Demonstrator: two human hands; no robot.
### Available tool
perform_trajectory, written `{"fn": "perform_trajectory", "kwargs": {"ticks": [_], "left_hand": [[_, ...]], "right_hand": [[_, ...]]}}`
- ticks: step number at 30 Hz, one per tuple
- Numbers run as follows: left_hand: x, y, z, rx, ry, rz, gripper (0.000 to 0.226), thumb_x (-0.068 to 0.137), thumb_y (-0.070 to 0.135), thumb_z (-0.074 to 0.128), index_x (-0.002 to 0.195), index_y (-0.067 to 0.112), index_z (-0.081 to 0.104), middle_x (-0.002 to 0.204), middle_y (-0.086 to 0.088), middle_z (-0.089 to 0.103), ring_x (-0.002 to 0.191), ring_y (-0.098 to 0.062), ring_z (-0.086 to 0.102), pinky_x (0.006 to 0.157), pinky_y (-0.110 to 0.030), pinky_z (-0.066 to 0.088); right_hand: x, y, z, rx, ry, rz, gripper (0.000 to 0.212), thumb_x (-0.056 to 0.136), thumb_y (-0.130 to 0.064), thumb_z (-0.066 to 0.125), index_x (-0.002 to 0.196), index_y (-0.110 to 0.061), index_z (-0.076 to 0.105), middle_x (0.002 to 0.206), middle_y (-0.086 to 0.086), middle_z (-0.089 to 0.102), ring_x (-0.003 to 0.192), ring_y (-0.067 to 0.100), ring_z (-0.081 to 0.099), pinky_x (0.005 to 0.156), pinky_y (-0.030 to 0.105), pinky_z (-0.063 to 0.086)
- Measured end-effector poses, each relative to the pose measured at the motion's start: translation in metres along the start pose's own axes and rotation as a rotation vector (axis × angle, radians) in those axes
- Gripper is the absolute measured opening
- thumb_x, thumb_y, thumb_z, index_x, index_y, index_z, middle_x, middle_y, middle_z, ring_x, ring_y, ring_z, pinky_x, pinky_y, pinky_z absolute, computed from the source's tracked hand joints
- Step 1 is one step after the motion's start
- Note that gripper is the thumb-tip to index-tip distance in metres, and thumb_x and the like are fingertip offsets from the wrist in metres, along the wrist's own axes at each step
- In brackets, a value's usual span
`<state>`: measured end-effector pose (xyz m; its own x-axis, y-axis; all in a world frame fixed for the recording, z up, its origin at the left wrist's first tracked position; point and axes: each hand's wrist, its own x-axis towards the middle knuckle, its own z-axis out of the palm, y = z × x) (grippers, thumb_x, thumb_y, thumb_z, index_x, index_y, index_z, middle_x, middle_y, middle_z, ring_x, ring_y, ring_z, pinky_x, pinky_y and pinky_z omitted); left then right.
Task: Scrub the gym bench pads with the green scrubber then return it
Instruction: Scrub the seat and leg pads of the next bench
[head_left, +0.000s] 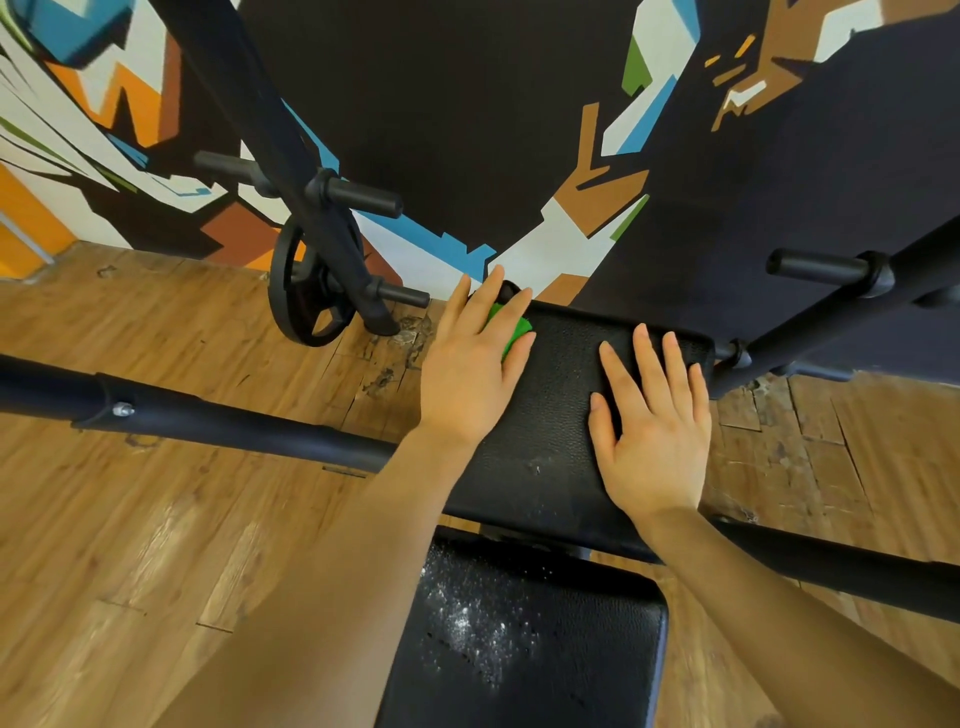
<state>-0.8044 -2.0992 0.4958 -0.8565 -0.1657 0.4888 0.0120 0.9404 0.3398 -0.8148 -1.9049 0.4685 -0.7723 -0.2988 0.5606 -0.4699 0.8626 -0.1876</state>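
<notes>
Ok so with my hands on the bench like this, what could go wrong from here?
The green scrubber sits under your flat left hand at the far pad's corner, so a hard stroke could push it off onto the wooden floor. The white residue on the near pad is untouched and may get missed. Your right hand only lies flat, so it might slip.

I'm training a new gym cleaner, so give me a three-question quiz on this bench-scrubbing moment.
1. True or false: the right hand lies flat on the far bench pad.
2. Which hand covers the green scrubber?
3. White powdery residue shows most on: A) the near bench pad, B) the weight plate, C) the wooden floor.

Key: 1 true; 2 the left hand; 3 A.
</notes>
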Motion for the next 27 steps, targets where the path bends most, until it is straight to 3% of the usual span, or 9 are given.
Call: {"fn": "perform_trajectory", "kwargs": {"ticks": [6, 11, 14, 22, 27], "left_hand": [[-0.032, -0.001, -0.003, -0.079, 0.055, -0.043, 0.044, 0.099, 0.034, 0.038, 0.136, 0.018, 0.056, 0.150, -0.007, 0.043, 0.141, -0.032, 0.035, 0.109, -0.035, 0.031], [-0.084, -0.008, -0.003, -0.128, 0.051, -0.075, 0.042, 0.100, 0.032, 0.040, 0.138, 0.020, 0.054, 0.154, 0.000, 0.036, 0.145, -0.025, 0.028, 0.115, -0.015, 0.016], [-0.095, -0.009, -0.002, -0.151, 0.032, -0.087, 0.043, 0.100, 0.034, 0.039, 0.139, 0.021, 0.052, 0.155, 0.003, 0.033, 0.146, -0.023, 0.026, 0.114, -0.027, 0.028], [-0.100, 0.011, -0.006, -0.027, -0.003, 0.066, 0.045, 0.098, 0.031, 0.039, 0.141, 0.017, 0.048, 0.153, -0.006, 0.037, 0.147, -0.030, 0.021, 0.117, -0.047, 0.024], [-0.104, 0.030, 0.006, -0.043, -0.002, 0.141, 0.042, 0.097, 0.027, 0.045, 0.133, 0.011, 0.058, 0.148, -0.009, 0.045, 0.144, -0.032, 0.029, 0.117, -0.048, 0.026]], "right_hand": [[0.001, -0.001, 0.001, 0.002, 0.002, -0.004, 0.047, 0.100, -0.035, 0.038, 0.144, -0.021, 0.048, 0.156, 0.008, 0.035, 0.148, 0.029, 0.022, 0.120, 0.046, 0.014], [0.000, 0.000, 0.001, 0.001, 0.001, -0.004, 0.047, 0.100, -0.034, 0.040, 0.144, -0.021, 0.047, 0.156, 0.008, 0.035, 0.148, 0.029, 0.022, 0.120, 0.047, 0.015], [0.001, -0.001, 0.001, 0.007, 0.003, -0.005, 0.047, 0.100, -0.035, 0.040, 0.144, -0.021, 0.048, 0.156, 0.008, 0.035, 0.148, 0.029, 0.022, 0.120, 0.047, 0.015], [0.000, -0.002, 0.000, -0.003, -0.006, -0.001, 0.046, 0.100, -0.034, 0.039, 0.144, -0.021, 0.047, 0.156, 0.008, 0.034, 0.148, 0.029, 0.021, 0.120, 0.047, 0.014], [0.001, -0.001, -0.002, 0.003, -0.032, -0.002, 0.047, 0.102, -0.034, 0.035, 0.146, -0.020, 0.044, 0.157, 0.009, 0.032, 0.148, 0.030, 0.020, 0.120, 0.047, 0.011]]}}
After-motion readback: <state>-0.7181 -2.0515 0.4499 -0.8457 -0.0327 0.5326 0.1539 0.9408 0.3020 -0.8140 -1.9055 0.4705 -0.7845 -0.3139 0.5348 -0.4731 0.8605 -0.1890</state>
